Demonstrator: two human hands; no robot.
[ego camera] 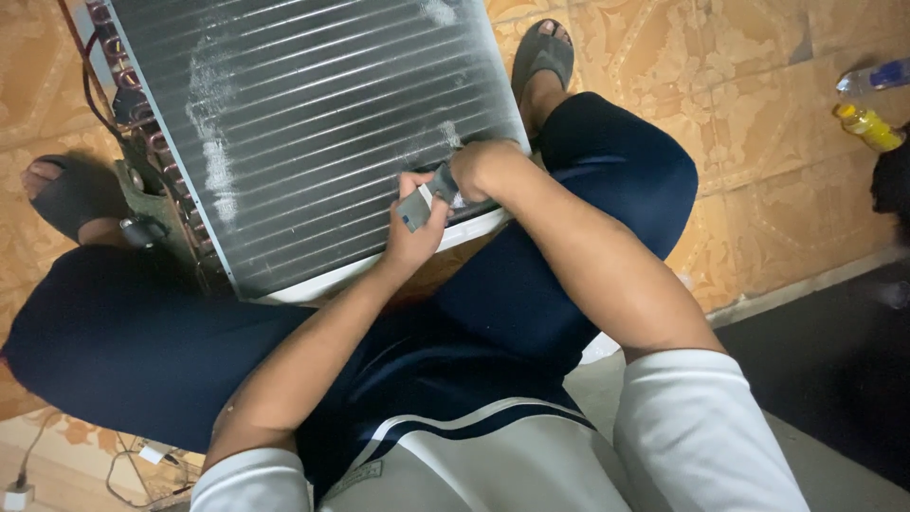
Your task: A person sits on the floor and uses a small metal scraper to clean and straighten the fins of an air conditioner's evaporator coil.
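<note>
The fingers (409, 186) of the left hand (413, 232) pinch a small flat grey card (414, 210). The right hand (479, 169) is curled tight around a dark tool (444, 182), mostly hidden. Both sit at the bottom edge of the big metal coil (313, 123), between the knees. It has thin shiny ribs, white dusty patches and copper bends (142, 114). Two bottles (870, 104) lie on the tiled floor (758, 142), one yellow, one cut off.

Coil unit (313, 123) between feet (bottles (867, 123) right)
</note>
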